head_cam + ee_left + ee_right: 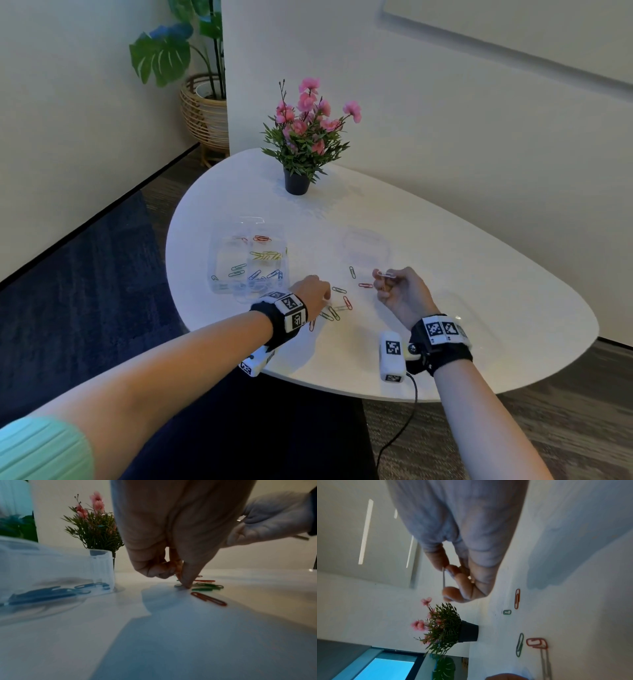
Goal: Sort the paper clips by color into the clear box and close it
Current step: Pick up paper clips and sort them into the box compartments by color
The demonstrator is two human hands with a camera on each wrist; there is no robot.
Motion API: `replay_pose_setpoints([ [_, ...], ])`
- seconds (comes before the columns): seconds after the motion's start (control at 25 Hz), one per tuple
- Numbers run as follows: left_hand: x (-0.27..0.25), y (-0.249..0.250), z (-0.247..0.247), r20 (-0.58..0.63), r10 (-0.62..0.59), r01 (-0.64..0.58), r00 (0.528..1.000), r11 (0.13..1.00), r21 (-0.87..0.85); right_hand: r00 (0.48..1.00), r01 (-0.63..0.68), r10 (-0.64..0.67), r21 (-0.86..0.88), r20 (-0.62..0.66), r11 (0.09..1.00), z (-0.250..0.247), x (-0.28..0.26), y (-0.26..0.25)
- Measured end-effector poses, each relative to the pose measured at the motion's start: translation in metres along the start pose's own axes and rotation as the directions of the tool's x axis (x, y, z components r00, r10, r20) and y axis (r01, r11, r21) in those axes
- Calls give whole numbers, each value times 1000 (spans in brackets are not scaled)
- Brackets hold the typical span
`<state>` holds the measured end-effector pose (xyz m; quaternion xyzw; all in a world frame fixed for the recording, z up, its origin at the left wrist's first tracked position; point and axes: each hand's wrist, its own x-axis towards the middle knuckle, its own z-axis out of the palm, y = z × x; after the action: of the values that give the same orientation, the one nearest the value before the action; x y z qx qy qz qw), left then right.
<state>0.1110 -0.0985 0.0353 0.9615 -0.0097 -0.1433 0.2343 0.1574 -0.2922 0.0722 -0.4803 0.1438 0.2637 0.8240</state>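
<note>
The clear box point(219, 260) stands open at the table's left, with red, yellow, green and blue paper clips in separate compartments. Its blue clips point(51, 593) show through the wall. Loose green and red clips point(337, 308) lie in front of it. My left hand point(327, 301) reaches down among them, and its thumb and forefinger point(186, 580) pinch a pale clip point(178, 585) lying on the table. A red clip point(208, 599) lies just beside it. My right hand point(382, 277) hovers to the right and pinches a white clip point(443, 578) above the table.
The clear lid point(366, 246) lies behind my right hand. A pot of pink flowers point(296, 181) stands at the back of the white table point(479, 308). More red and green clips point(517, 598) lie near my right hand. The table's curved front edge is close to my wrists.
</note>
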Motion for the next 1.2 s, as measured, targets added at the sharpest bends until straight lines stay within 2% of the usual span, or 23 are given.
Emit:
replay_pose_setpoints([
  [0.08, -1, 2, -3, 22, -16, 15, 1000, 1000, 24, 999, 24, -28, 121, 30, 992, -1, 2, -1],
  [0.2, 0, 5, -4, 48, -80, 79, 996, 996, 34, 1000, 16, -14, 111, -19, 994, -3, 10, 2],
  [0.24, -3, 7, -5, 66, -107, 106, 992, 994, 16, 999, -9, 10, 41, -34, 999, -1, 13, 4],
  [0.28, -4, 7, -4, 71, -137, 139, 988, 990, -26, 999, -22, 17, -107, -52, 994, 1, 14, 5],
  [0.32, -6, 9, -5, 83, -156, 160, 984, 987, -36, 998, -18, -5, -348, -66, 937, 2, 15, 8],
  [0.36, -10, 11, -5, 103, -182, 185, 978, 983, -19, 997, 6, -51, -641, -52, 768, 4, 15, 11],
  [0.4, -11, 12, -6, 111, -183, 181, 977, 983, 25, 997, 37, -78, -867, -2, 496, 7, 13, 14],
  [0.44, -10, 13, -7, 103, -219, 221, 970, 975, -9, 995, 77, -78, -972, 61, 221, 10, 12, 18],
  [0.48, -8, 14, -7, 129, -219, 216, 967, 976, 38, 992, 108, -69, -994, 107, 18, 13, 12, 21],
  [0.52, -10, 14, -7, 147, -212, 205, 966, 977, 61, 990, 113, -72, -990, 119, -84, 15, 12, 24],
  [0.56, -9, 12, -6, 150, -214, 207, 965, 976, 59, 989, 104, -95, -986, 117, -131, 18, 12, 25],
  [0.64, -9, 9, -5, 126, -215, 215, 968, 976, 14, 987, 97, -110, -979, 118, -178, 22, 14, 26],
  [0.8, -9, 8, -14, 35, -236, 238, 971, 954, -180, 995, 95, -9, -944, 103, -317, 31, 17, 26],
  [0.88, -11, 3, -20, 54, -239, 245, 969, 936, -252, 992, 108, -13, -920, 122, -377, 34, 17, 26],
  [0.96, -11, -6, -24, 62, -219, 227, 974, 915, -333, 984, 132, -53, -903, 168, -408, 35, 17, 28],
  [1.04, -14, -14, -29, 70, -187, 199, 980, 869, -452, 979, 156, -59, -905, 194, -395, 36, 16, 32],
  [1.12, -19, -16, -34, 96, -194, 209, 976, 732, -648, 980, 168, -44, -919, 196, -357, 39, 13, 36],
  [1.2, -25, -17, -39, 160, -213, 249, 964, 508, -825, 984, 160, -17, -917, 178, -367, 41, 13, 37],
])
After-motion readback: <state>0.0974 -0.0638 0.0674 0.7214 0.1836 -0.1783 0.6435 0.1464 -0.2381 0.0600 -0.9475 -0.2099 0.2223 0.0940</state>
